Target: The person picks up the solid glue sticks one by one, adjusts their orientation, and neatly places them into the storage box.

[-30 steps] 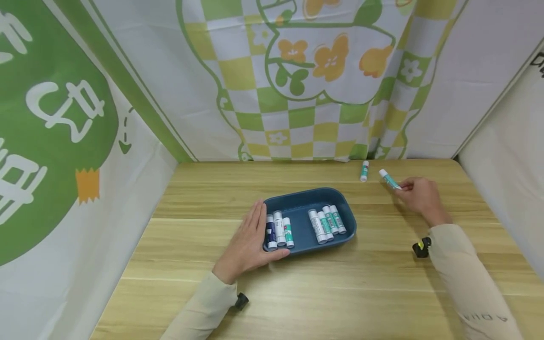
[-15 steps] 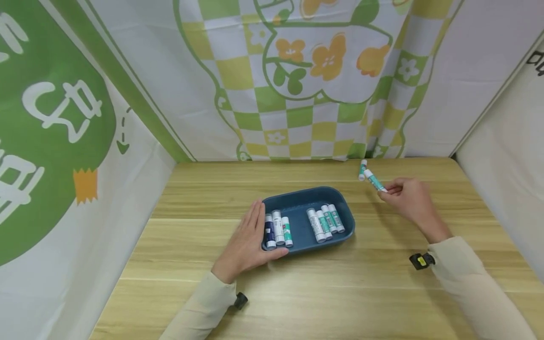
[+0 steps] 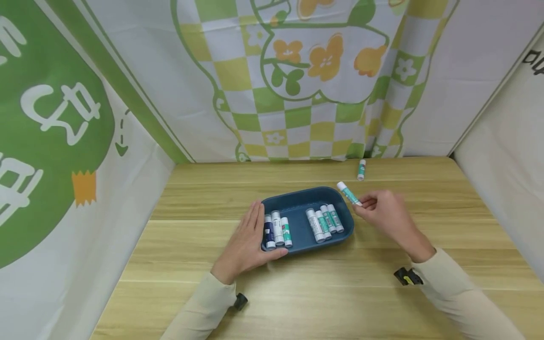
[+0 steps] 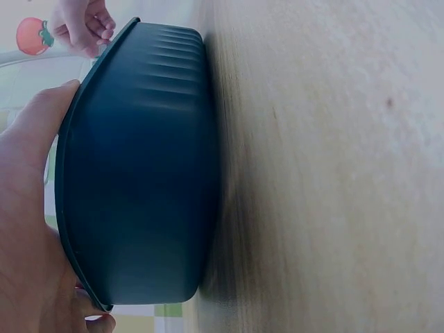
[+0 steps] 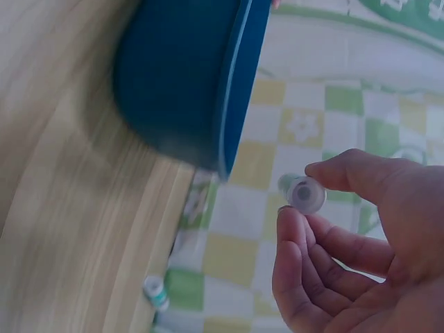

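A blue plastic tray (image 3: 302, 200) stands on the table with glue sticks in it. At its left end lie a dark blue stick (image 3: 269, 233), a white one (image 3: 278, 227) and a green-and-white one (image 3: 286, 232); several more (image 3: 326, 222) lie together at the right. My left hand (image 3: 243, 243) rests along the left end, fingers straight, thumb at the front rim. In the right wrist view, my right hand (image 5: 347, 243) pinches a glue stick (image 5: 305, 194) between thumb and fingertips. From the head, that green-and-white stick (image 3: 348, 193) tilts by the tray's right rim.
Another glue stick (image 3: 361, 170) lies near the back edge of the wooden table (image 3: 204, 189). A patterned curtain (image 3: 293, 118) hangs directly behind that edge. White cloth walls (image 3: 493, 127) rise at both sides.
My right hand has carried the pinched glue stick leftward and nearer, from the table's back right to the tray's right side. My left hand and the tray have stayed in place.
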Tool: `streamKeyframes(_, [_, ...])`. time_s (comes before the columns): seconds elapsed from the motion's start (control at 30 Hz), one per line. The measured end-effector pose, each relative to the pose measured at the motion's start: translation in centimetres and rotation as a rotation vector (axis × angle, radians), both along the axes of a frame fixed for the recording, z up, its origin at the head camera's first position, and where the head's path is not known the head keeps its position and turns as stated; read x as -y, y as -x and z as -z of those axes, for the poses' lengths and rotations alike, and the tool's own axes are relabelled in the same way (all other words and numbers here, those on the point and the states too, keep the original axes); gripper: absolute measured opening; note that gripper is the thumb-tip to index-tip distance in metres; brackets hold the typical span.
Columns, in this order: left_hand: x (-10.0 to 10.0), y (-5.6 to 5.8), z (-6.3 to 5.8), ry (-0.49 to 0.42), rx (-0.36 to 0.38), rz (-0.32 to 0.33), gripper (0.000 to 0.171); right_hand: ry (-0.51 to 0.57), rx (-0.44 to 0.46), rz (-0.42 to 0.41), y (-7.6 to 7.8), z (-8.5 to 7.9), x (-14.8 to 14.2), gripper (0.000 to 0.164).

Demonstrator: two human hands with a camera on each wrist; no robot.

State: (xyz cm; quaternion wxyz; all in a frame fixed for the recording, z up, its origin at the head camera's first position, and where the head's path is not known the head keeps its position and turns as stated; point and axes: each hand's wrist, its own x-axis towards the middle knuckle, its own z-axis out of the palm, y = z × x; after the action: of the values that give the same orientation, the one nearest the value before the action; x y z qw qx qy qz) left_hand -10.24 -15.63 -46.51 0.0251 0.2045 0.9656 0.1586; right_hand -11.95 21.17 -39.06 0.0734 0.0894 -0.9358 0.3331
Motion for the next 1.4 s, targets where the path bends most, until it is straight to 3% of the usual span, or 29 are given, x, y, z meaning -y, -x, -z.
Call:
streamKeyframes(0.43, [0.0, 0.0, 0.2, -0.006, -0.002, -0.003, 0.132, -0.085, -0.090, -0.091, -1.2, 1.5, 6.0, 0.011])
streamKeyframes(0.83, [0.0, 0.1, 0.4, -0.010, -0.009, -0.006, 0.132, -0.096, 0.082, -0.091, -1.0, 3.3, 9.9, 0.023])
streamKeyframes(1.03, [0.0, 0.1, 0.5, -0.008, -0.013, -0.002, 0.131, -0.084, 0.100, -0.097, -0.7, 4.3, 10.7, 0.034])
streamKeyframes(1.13, [0.0, 0.0, 0.4, -0.006, -0.010, 0.001, 0.131, -0.075, 0.083, -0.106, -0.7, 4.4, 10.7, 0.031])
streamKeyframes(1.4, [-0.1, 0.0, 0.2, -0.013, -0.010, -0.004, 0.131, -0.087, -0.017, -0.110, -0.3, 3.0, 9.2, 0.023])
